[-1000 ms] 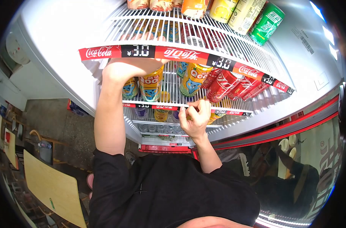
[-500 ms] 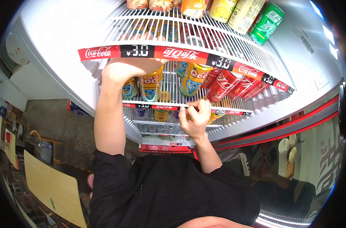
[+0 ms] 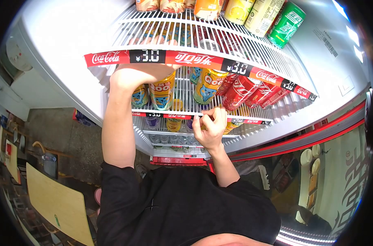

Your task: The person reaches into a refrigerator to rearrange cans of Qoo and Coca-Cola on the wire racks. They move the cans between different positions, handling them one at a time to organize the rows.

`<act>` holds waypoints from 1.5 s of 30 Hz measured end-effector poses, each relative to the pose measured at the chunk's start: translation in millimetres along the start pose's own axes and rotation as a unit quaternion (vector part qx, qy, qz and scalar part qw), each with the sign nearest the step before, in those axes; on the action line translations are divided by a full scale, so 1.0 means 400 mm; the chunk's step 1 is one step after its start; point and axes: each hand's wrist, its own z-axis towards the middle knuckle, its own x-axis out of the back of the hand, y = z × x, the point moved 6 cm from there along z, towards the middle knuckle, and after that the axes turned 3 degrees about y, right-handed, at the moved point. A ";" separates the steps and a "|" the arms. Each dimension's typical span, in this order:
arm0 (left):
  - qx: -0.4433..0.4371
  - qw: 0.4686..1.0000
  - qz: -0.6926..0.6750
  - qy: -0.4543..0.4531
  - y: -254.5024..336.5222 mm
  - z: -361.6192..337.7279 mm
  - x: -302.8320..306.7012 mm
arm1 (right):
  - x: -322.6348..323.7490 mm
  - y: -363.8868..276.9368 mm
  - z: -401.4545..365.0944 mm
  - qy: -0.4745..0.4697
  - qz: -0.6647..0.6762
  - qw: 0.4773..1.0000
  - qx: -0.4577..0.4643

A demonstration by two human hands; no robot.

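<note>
My left hand (image 3: 153, 43) reaches in behind the red price strip (image 3: 112, 58), under the upper wire shelf. Its fingers are mostly hidden by the wires, so what they touch cannot be made out. Yellow Qoo cans (image 3: 162, 94) stand just below that wrist. My right hand (image 3: 211, 128) has its fingers curled at the front edge of the lower shelf (image 3: 182, 116), holding on there. Another Qoo can (image 3: 209, 87) stands above it, with red cola cans (image 3: 240, 93) to the right.
Orange cans (image 3: 207, 9), yellow cans (image 3: 238, 11) and a green can (image 3: 287, 24) stand on the upper shelf. Bottles (image 3: 174, 139) sit on lower shelves. The cooler's door (image 3: 338, 172) is at the right, a wooden table (image 3: 57, 201) at the lower left.
Both hands stay in place. The dark reflection in the door at the right has shifted downward.
</note>
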 end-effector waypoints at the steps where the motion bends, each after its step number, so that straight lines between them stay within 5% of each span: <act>1: -0.001 1.000 -0.009 0.005 0.003 0.003 0.010 | 0.000 0.000 0.000 0.000 0.000 1.000 0.000; 20: 0.008 0.999 -0.013 -0.040 -0.002 -0.014 -0.016 | 0.001 0.000 0.000 0.000 0.002 1.000 0.000; 26: 0.055 0.990 -0.054 -0.118 -0.002 0.004 0.012 | 0.001 0.000 0.001 0.001 0.003 1.000 0.001; 32: -0.028 0.999 0.020 -0.005 0.005 -0.015 0.003 | 0.002 0.000 0.001 0.001 0.001 1.000 0.002; 36: 0.035 0.993 -0.055 -0.101 0.004 0.015 0.033 | 0.000 0.000 0.001 0.002 0.001 1.000 0.002; 45: 0.024 0.999 -0.024 -0.020 0.002 0.000 0.024 | 0.000 0.001 0.000 0.000 0.002 1.000 0.003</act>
